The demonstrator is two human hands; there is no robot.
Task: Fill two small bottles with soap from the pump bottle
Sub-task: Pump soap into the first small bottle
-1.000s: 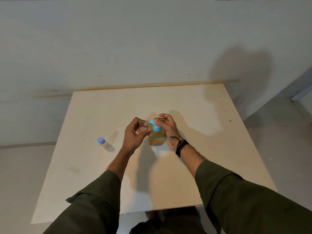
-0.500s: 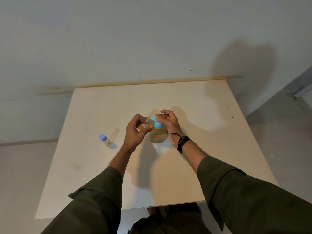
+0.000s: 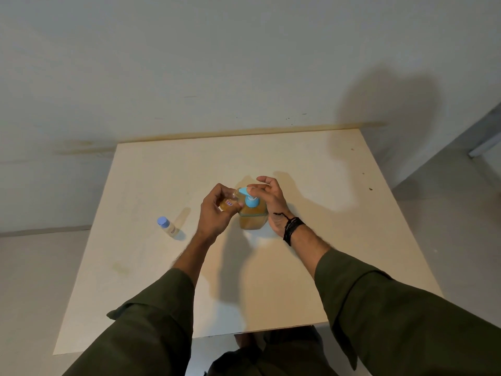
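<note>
A pump bottle [image 3: 252, 219] of amber soap with a light blue pump head stands in the middle of the table [image 3: 311, 256]. My left hand [image 3: 215, 213] grips a small bottle [image 3: 227, 204] holding amber soap, its mouth under the pump's spout. My right hand [image 3: 271, 203] rests its fingertips on top of the blue pump head, fingers loosely bent. A second small bottle [image 3: 167, 226] with a blue cap stands alone to the left.
The pale wooden table stands against a white wall [image 3: 217, 63]. Grey floor [image 3: 444, 202] shows to the right and left of it. My knees are just below the near table edge.
The view has shifted slightly. The pump head sits higher than a moment ago, and my right hand's fingers have lifted with it. My left hand keeps the small bottle at the spout.
</note>
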